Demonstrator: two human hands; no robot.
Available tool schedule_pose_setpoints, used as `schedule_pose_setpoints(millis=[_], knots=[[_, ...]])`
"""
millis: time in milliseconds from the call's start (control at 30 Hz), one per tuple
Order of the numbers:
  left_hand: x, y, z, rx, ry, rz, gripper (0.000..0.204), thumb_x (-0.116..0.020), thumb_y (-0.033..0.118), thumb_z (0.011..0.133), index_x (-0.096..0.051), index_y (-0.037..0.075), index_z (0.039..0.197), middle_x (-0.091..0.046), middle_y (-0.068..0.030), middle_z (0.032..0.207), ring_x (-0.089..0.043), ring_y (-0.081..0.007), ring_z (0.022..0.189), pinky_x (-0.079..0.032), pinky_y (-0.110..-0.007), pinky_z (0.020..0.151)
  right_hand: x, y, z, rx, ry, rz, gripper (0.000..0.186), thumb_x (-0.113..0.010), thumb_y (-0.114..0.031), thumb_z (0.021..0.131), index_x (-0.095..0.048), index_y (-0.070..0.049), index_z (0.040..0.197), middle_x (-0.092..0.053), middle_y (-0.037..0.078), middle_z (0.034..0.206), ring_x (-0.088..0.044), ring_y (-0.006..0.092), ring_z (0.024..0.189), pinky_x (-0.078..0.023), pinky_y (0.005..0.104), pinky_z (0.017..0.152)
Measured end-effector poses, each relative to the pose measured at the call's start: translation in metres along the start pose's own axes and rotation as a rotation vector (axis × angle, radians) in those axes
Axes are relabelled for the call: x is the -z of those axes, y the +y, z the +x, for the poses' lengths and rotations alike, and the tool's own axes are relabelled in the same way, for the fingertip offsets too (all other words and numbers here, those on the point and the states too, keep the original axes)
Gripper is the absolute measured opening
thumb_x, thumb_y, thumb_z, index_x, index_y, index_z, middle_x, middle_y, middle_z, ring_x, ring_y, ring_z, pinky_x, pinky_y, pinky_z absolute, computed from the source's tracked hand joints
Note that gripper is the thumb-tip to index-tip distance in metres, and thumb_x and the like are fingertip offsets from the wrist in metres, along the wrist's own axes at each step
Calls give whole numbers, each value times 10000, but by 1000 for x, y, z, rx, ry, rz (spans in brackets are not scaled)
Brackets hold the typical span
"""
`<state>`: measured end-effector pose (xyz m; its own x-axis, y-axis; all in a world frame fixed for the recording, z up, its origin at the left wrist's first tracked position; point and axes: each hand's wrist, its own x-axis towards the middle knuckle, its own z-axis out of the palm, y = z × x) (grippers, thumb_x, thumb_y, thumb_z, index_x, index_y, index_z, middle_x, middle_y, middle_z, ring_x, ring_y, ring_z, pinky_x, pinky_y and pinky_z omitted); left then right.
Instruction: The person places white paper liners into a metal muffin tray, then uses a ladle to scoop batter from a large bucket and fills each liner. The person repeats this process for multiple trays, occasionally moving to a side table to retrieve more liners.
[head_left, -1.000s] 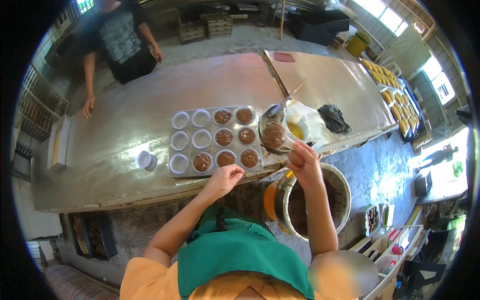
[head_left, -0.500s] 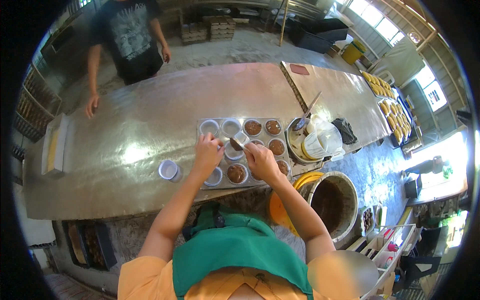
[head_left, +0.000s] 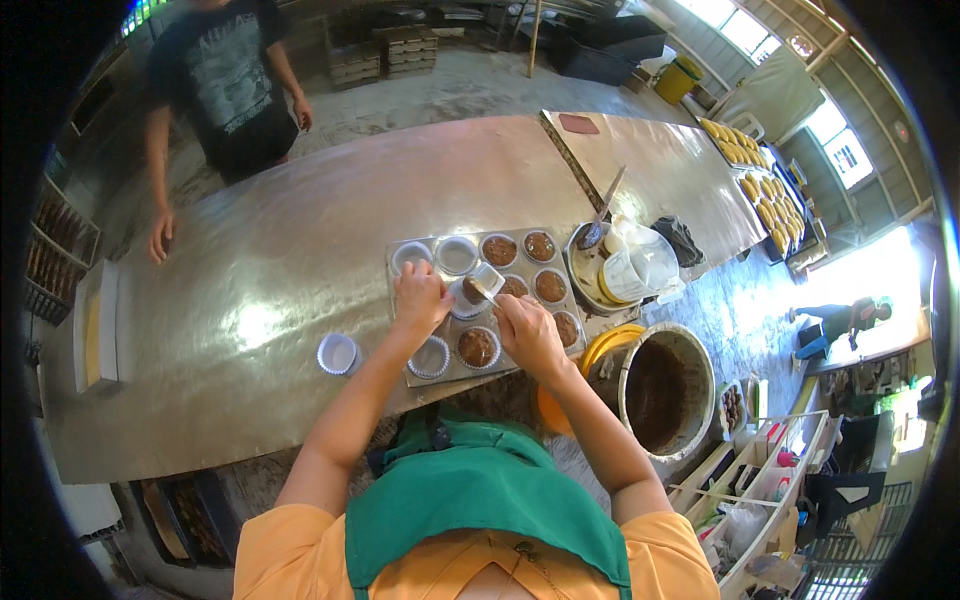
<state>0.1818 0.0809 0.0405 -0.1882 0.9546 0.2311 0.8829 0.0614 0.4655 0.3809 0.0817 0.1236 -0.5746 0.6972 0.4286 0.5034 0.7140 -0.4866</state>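
Observation:
A muffin tin (head_left: 478, 242) lined with white paper cups lies on the metal table in front of me. Several cups hold brown batter (head_left: 477, 348); others, like the back left one (head_left: 457, 255), show bare liners. My right hand (head_left: 530, 337) is closed on the handle of a small pale scoop (head_left: 488, 279), tilted over a middle cup. Brown batter shows at the scoop's mouth. At that cup's left side my left hand (head_left: 422, 297) has its fingers pinched together; what they hold is hidden. Left of the tin stands a stack of paper liners (head_left: 338, 354).
A round pan (head_left: 580, 262) with a long-handled spatula (head_left: 608, 205) and a clear tub (head_left: 645, 268) sits right of the tin. A batter bucket (head_left: 658, 395) stands below the table edge. Bread trays (head_left: 770, 210) lie far right. Across the table stands a person (head_left: 225, 85).
The view has shifted slightly. My left hand stays beside the same cup, and the scoop remains over it in my right hand. The person across the table still stands there.

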Motion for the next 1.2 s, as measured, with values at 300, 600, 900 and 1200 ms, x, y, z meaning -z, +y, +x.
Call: schedule_pose_setpoints(millis=[300, 600, 900, 1200], knots=[[2, -1, -1, -36, -19, -17, 105, -733, 223, 655, -686, 129, 650, -547, -41, 950, -472, -276, 996, -392, -440, 825, -7, -3, -2, -24, 66, 4, 135, -597, -46, 830, -570, -22, 960, -577, 155, 709, -586, 339, 701, -486, 440, 618], [9, 3, -2, 8, -38, -3, 112, -737, 215, 652, -677, 126, 686, -531, -46, 961, -460, -285, 1004, -380, -453, 829, -14, -2, -5, -39, 80, 28, 147, -614, -35, 831, -594, -8, 973, -612, 169, 759, -604, 342, 714, -493, 425, 625], [10, 15, -37, -203, 94, -91, 108, -761, 208, 653, -698, 189, 740, -572, 16, 894, -497, -231, 967, -365, -429, 806, -20, 7, -8, -90, 80, 15, 156, -622, -46, 833, -605, -14, 984, -620, 168, 764, -621, 321, 726, -489, 388, 613], [4, 17, -32, -351, 87, -104, 99, -754, 172, 658, -700, 191, 739, -564, 22, 886, -489, -219, 925, -368, -390, 775, -26, 24, -16, -722, 182, 677, 151, -593, -155, 913, -630, -9, 921, -520, 4, 606, -495, 96, 517, -376, 269, 469]])
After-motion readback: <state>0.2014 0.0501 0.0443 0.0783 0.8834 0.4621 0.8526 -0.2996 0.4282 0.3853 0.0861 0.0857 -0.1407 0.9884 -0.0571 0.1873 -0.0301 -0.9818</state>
